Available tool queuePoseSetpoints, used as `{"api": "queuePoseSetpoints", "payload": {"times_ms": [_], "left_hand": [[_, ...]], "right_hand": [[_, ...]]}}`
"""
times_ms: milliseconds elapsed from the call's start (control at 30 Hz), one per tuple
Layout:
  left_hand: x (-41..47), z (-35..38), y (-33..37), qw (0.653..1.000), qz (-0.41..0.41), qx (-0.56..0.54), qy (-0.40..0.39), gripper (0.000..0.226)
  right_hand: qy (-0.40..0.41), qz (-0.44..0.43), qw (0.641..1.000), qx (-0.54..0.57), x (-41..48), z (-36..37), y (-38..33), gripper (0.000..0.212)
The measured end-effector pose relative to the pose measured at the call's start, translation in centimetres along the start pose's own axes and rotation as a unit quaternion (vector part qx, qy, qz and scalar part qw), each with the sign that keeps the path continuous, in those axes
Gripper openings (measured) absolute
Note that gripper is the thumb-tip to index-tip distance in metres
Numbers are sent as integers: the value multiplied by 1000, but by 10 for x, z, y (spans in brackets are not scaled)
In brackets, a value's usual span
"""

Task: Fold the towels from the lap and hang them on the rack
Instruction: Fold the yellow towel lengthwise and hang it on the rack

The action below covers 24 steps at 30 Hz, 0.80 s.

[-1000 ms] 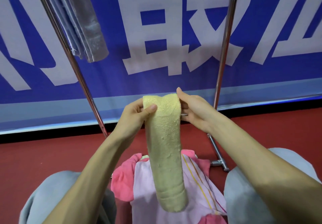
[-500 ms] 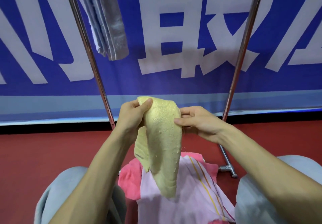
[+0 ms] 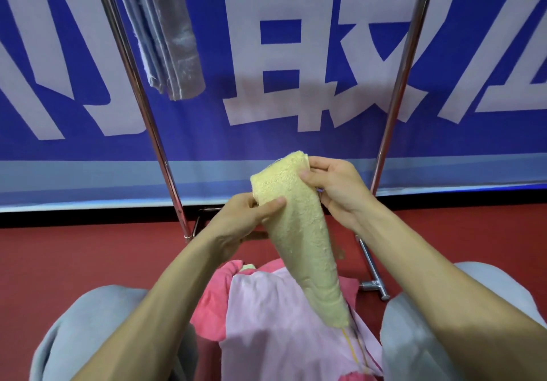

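Observation:
A narrow folded yellow towel hangs down in front of me, its lower end over my lap. My left hand pinches its left edge near the top with the thumb on the front. My right hand grips the top right corner. A pale pink towel with yellow stripes lies on my lap over a brighter pink towel. The rack's two slanted metal poles, the left pole and the right pole, rise ahead. A grey towel hangs folded at the upper left.
My knees in grey trousers frame the lap pile. The rack's foot bar rests on the red floor. A blue banner with large white characters stands close behind the rack.
The yellow towel went from hanging long and flat to being doubled over and narrower. My hands shifted along its top edge, and the view tilted so the rack poles sit further apart.

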<state>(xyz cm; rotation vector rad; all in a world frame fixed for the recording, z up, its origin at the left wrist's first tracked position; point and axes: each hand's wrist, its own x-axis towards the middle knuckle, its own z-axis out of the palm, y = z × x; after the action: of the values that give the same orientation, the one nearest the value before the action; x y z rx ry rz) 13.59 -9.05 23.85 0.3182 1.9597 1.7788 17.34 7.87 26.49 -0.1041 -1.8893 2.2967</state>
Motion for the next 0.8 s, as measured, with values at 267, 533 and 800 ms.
{"api": "queuePoseSetpoints", "payload": {"times_ms": [267, 533, 800], "left_hand": [[2, 14, 4, 987, 141, -56, 49, 23], [10, 10, 13, 988, 138, -49, 50, 18], [4, -6, 89, 982, 139, 128, -29, 27]], "right_hand": [[29, 7, 1000, -5, -1, -20, -5, 25], [45, 48, 989, -133, -3, -28, 5, 20], [110, -81, 957, -256, 11, -28, -40, 14]]}}
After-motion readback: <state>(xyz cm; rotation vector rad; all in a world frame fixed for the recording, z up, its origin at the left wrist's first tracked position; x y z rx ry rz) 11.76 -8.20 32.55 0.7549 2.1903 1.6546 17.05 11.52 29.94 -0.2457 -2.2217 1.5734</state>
